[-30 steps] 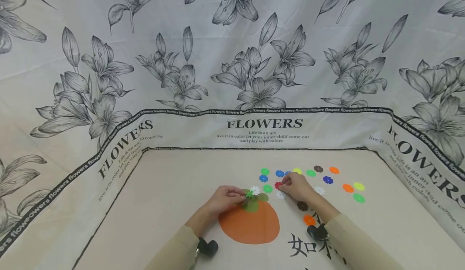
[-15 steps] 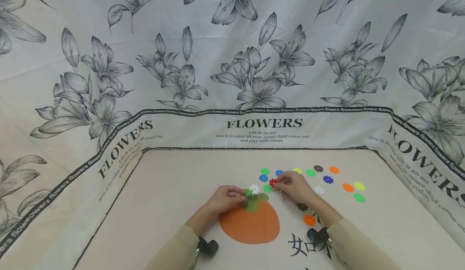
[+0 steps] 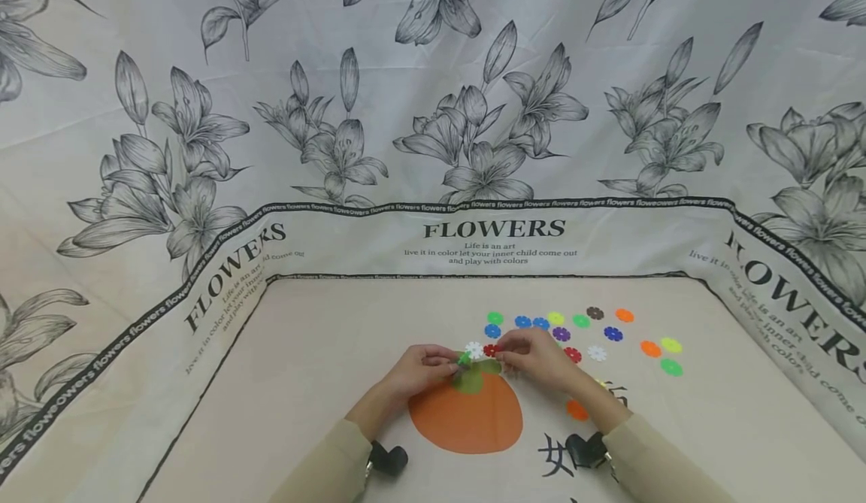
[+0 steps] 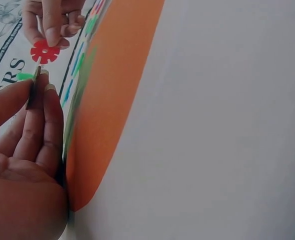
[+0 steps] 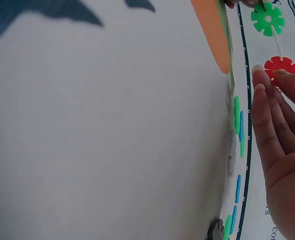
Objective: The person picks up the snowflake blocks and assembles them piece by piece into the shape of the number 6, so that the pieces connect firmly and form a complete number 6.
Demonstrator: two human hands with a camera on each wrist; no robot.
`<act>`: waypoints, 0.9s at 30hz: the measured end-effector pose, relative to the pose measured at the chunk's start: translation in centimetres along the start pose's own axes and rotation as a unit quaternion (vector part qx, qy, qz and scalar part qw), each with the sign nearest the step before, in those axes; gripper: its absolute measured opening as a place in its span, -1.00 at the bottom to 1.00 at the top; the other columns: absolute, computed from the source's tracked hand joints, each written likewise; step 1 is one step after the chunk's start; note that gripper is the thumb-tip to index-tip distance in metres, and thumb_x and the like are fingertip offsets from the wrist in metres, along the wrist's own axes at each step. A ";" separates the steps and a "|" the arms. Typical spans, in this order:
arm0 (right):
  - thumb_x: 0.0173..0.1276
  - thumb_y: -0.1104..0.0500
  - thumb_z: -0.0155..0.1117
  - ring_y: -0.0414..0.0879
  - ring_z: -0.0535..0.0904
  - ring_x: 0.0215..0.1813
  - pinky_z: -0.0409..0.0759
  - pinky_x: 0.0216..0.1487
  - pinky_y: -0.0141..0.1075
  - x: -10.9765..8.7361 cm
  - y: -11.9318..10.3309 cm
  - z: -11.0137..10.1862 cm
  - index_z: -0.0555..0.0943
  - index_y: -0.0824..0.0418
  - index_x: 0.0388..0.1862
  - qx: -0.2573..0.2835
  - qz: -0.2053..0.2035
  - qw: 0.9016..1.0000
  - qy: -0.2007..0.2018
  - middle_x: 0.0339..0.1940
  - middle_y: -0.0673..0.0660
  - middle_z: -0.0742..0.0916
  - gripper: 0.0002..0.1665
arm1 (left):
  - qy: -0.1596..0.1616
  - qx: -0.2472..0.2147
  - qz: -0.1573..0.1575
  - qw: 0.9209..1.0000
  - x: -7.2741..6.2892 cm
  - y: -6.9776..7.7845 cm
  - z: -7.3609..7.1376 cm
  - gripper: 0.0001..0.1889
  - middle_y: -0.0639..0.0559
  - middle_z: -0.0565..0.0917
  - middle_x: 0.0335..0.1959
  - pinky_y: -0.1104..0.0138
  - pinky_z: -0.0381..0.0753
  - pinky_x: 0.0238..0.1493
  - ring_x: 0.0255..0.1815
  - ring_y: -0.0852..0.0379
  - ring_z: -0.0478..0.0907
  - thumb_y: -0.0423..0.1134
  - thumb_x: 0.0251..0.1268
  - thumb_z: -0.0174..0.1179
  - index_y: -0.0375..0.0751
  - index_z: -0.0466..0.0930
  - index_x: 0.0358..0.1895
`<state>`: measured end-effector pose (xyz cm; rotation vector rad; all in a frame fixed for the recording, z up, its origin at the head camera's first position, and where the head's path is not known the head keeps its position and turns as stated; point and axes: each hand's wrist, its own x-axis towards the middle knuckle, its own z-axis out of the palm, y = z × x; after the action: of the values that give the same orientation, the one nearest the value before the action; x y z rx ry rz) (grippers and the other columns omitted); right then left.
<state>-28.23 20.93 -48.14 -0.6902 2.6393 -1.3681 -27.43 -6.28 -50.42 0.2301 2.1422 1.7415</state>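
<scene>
My left hand (image 3: pixel 421 371) pinches a small cluster of notched plastic snowflake discs over the printed fruit's leaves. A dark disc (image 4: pixel 35 90) sits edge-on between its thumb and fingers in the left wrist view. Joined to it are a green disc (image 5: pixel 267 19) and a white disc (image 3: pixel 473 350). My right hand (image 3: pixel 537 356) pinches a red disc (image 5: pixel 281 67) between thumb and fingertips. In both wrist views, the red disc's rim meets the edge-on white disc, or overlaps it. Part of the dark disc is hidden by the left fingers.
Several loose discs lie flat on the beige cloth (image 3: pixel 304 383), among them purple (image 3: pixel 561 334), another red (image 3: pixel 572 355), white (image 3: pixel 597 353) and orange (image 3: pixel 577 410). An orange fruit (image 3: pixel 467 420) and black characters are printed there. Flower-patterned fabric (image 3: pixel 433 112) stands at the back and sides.
My right hand has carried the red disc leftward, from among the loose discs to beside the white disc. The left hand has stayed nearly still with its cluster.
</scene>
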 end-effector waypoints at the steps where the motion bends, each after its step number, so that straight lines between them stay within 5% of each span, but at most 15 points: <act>1: 0.43 0.23 0.36 -0.09 0.72 -0.24 0.69 -0.22 -0.34 0.0 0.0 0.0 0.75 0.20 -0.08 -0.005 0.000 1.000 0.000 -0.17 0.13 0.80 -0.86 | -0.001 0.000 -0.001 1.000 0.0 0.0 0.0 -0.75 -0.01 0.80 -0.14 0.21 0.62 0.15 -0.05 0.12 0.71 -0.22 0.38 0.35 -0.22 0.72 0.04; 15: 0.42 0.25 0.38 -0.14 0.70 -0.27 0.68 -0.14 -0.36 0.1 -0.4 0.6 0.78 0.18 -0.09 -0.027 -0.043 0.998 -0.029 -0.20 0.06 0.81 -0.86 | -0.059 0.003 -0.003 0.998 -0.1 0.0 -0.1 -0.66 0.02 0.74 -0.08 0.24 0.59 0.17 -0.01 0.12 0.64 -0.23 0.41 0.31 -0.16 0.67 0.20; 27: 0.40 0.28 0.37 -0.15 0.69 -0.37 0.68 -0.19 -0.36 0.3 -0.9 1.1 0.78 0.20 -0.16 -0.026 -0.049 0.998 -0.022 -0.31 0.09 0.81 -0.90 | -0.064 0.026 0.016 0.997 -0.1 0.2 -0.4 -0.65 0.03 0.71 0.10 0.04 0.47 0.35 0.16 0.08 0.58 -0.09 0.51 0.21 -0.14 0.66 0.22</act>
<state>-27.90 19.55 -48.02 -0.8559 2.6480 -1.2943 -27.47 -6.64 -50.10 0.3816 2.1027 1.6432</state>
